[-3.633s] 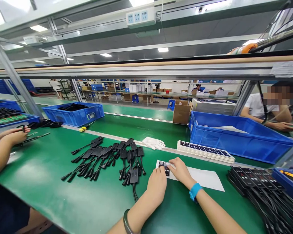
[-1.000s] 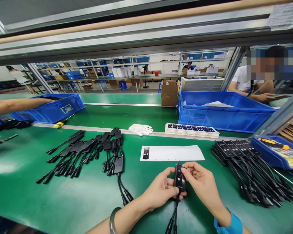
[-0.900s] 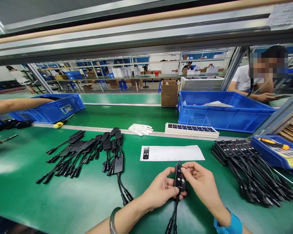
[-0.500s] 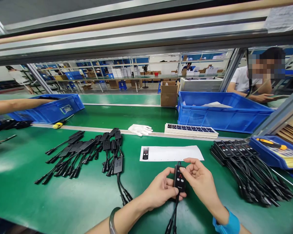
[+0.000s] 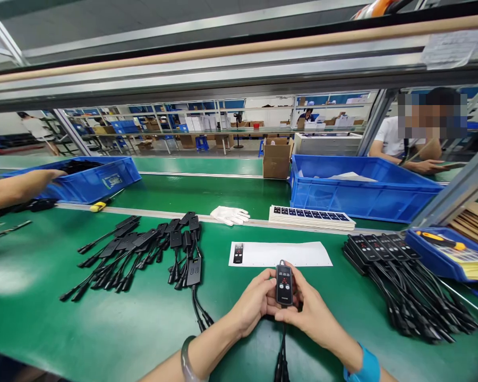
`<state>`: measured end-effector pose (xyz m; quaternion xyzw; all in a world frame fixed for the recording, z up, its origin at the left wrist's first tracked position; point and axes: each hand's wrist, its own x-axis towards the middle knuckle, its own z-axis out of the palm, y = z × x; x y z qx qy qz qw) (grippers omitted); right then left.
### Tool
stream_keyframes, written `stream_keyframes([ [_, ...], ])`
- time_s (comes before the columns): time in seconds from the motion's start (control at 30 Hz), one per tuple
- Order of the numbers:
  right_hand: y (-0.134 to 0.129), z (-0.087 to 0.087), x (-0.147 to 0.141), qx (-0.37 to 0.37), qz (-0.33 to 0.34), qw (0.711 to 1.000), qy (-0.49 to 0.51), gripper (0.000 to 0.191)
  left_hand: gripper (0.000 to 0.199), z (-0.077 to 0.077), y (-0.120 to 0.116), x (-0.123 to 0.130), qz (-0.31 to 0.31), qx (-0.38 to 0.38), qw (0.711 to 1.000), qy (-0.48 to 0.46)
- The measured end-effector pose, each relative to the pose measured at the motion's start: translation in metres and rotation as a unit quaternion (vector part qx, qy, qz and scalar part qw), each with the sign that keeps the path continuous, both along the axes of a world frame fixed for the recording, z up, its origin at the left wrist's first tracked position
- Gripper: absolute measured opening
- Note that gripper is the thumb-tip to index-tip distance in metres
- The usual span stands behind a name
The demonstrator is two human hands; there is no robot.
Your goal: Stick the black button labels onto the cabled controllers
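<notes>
Between both hands I hold a small black controller (image 5: 284, 285) with a printed face label, its cables hanging down toward me. My left hand (image 5: 255, 301) grips its left side and my right hand (image 5: 307, 303) its right side and lower end. Just beyond lies a white label sheet (image 5: 281, 253) with one black label left at its left end. To the right is a group of controllers with labelled faces (image 5: 382, 248), cables toward me. To the left lie several controllers (image 5: 143, 239) with plain black upper sides, and one (image 5: 194, 271) sits nearer me.
A white glove (image 5: 230, 215) and a stack of label sheets (image 5: 311, 216) lie along the metal strip. Blue bins (image 5: 358, 199) stand behind. A small blue tray (image 5: 434, 260) holds a yellow-handled tool. At left another person's hand (image 5: 43, 180) reaches over a blue bin (image 5: 115, 180).
My right hand has moved from the controller's top face down to its right side, closing around it. The controller has shifted slightly left. The other person's hand has come out of the left bin.
</notes>
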<state>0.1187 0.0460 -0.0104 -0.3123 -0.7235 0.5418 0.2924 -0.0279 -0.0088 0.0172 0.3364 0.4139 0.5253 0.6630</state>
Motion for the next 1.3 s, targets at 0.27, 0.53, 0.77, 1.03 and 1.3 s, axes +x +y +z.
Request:
stream_keyframes([
  [0.27,0.004,0.002,0.0,0.02,-0.025,0.999,0.02,0.047,0.048,-0.007,0.0,0.006,0.004,0.009,0.998,0.057],
  [0.53,-0.002,0.001,-0.002,0.08,-0.038,0.995,-0.043,0.05,0.05,-0.014,0.001,0.008,0.012,0.024,0.998,0.061],
  [0.77,0.007,0.006,0.001,0.24,-0.087,0.963,-0.092,0.05,0.057,-0.006,0.002,0.0,0.0,0.07,0.997,0.034],
  [1.03,0.068,0.039,0.05,0.391,-0.227,0.843,-0.292,0.04,0.049,-0.014,0.002,-0.025,-0.003,0.242,0.81,0.534],
  [1.3,0.133,0.078,0.139,0.377,-0.335,0.703,-0.502,0.036,0.058,-0.017,0.004,-0.025,-0.081,0.214,0.741,0.631],
])
